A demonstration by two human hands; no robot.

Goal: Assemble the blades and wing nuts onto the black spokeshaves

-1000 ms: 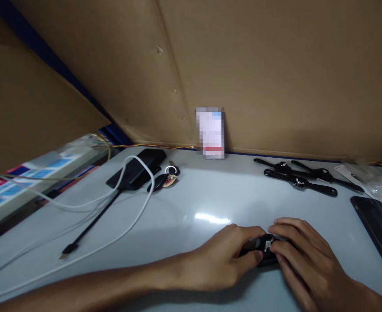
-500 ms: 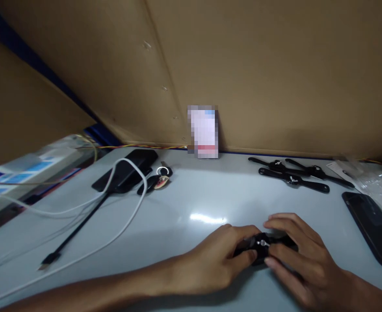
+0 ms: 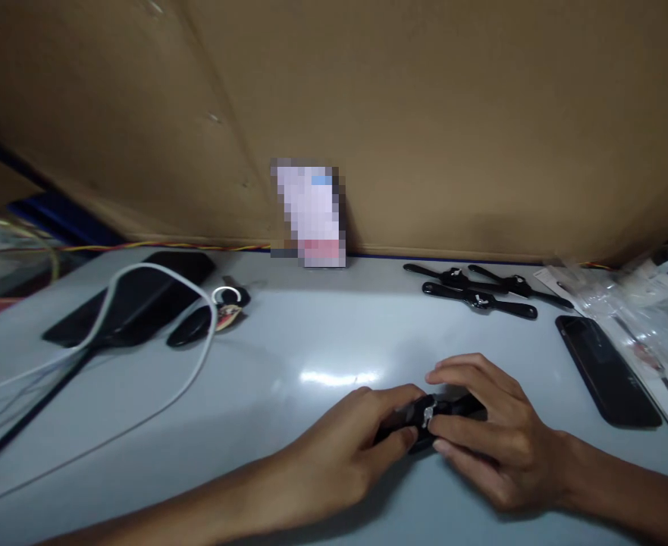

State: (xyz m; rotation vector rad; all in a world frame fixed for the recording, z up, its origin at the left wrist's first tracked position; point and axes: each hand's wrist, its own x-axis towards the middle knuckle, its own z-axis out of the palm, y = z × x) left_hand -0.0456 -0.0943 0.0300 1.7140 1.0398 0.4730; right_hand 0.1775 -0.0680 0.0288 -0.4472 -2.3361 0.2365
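Both hands are at a black two-handled tool, a spokeshave (image 3: pixel 418 425), low over the grey table. My left hand (image 3: pixel 362 440) is closed around its left side, thumb in front and fingers behind. My right hand (image 3: pixel 493 432) pinches near the small silver piece at its middle, with thumb and a finger close to it and the upper fingers arched over the right handle. The hands hide much of both handles. Beyond them lie several similar black spokeshaves (image 3: pixel 478 300), crossing one another, each with a silver piece in the centre.
A black phone (image 3: pixel 606 371) lies at the right beside clear plastic packaging (image 3: pixel 612 303). At the left are a black case-like object (image 3: pixel 140 303), a white cable (image 3: pixel 197 364) and keys (image 3: pixel 231 303). A blurred upright screen (image 3: pixel 316 220) leans against the cardboard wall (image 3: pixel 453 114).
The camera view has swung right, so everything sits further left. The silver piece on the held spokeshave now points more up and down than sideways. Both hands keep their hold.
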